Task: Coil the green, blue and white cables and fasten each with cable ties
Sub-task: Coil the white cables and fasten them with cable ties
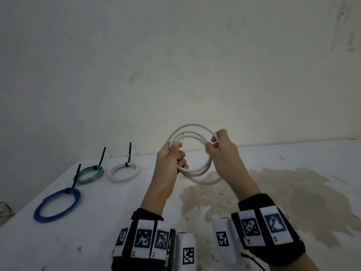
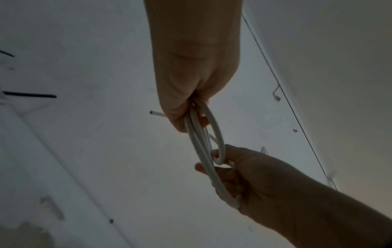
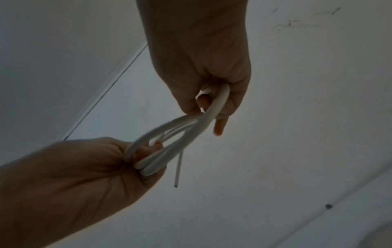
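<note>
White cable [image 1: 192,153] held above the desk [image 1: 97,222] as a multi-turn coil, upright, facing the head camera. Left hand [image 1: 172,159] closed in a fist round the bundled turns at the coil's left side; right hand [image 1: 220,147] pinching the turns at the upper right, index finger and thumb curled round the outer loop. Both grips closed on the same coil, on opposite sides of the ring.

Key relation: coil stretched side to side between the two hands, slightly elongated in that direction. One cut end [image 2: 151,112] protruding past the left fist, the right wrist view showing it hanging free below the coil [image 3: 177,177]. Left hand therefore nearer the loose end and better placed to trap it against the turns.

Judged step: final shaping of the coil before fastening. No loose tie identified within reach in these views.

Already on the desk, well apart to the left: blue coil [image 1: 57,205], green coil [image 1: 88,174] and a second white coil [image 1: 124,173], each carrying a black cable tie [image 1: 129,153] with its tail standing up.
</note>
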